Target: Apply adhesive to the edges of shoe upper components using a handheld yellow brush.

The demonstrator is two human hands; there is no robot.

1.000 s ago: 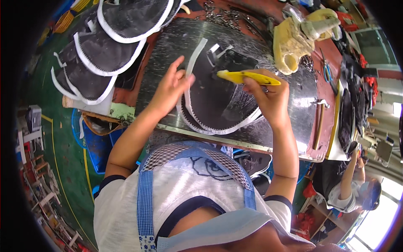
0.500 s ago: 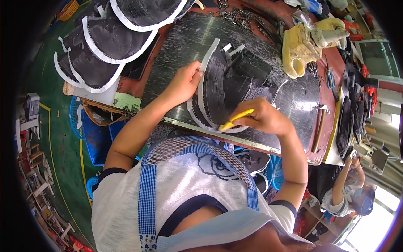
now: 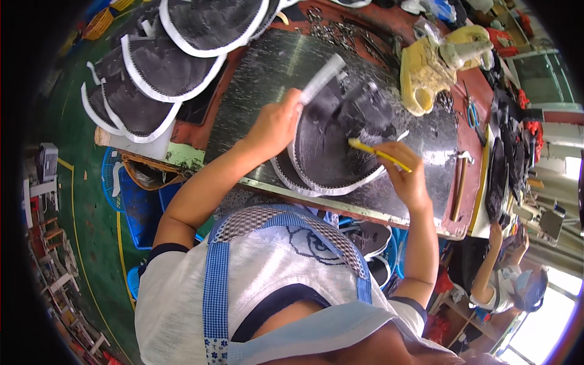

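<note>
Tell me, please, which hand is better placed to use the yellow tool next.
Probably the right hand: it holds the yellow tool over the black piece, while the left hand is occupied, holding the white edge strip.

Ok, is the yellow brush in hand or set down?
In hand: the right hand grips the yellow brush, its pale tip over the black white-edged panel; contact is unclear.

One black, white-edged piece (image 3: 325, 161), its white strip (image 3: 322, 78) pinched in the left hand (image 3: 278, 125). One yellow brush-like tool (image 3: 389, 158), gripped in the right hand (image 3: 406, 176). Alongside, I count: lumpy yellow object (image 3: 420, 70), hammer (image 3: 460, 191), blue-handled scissors (image 3: 472, 114).
</note>
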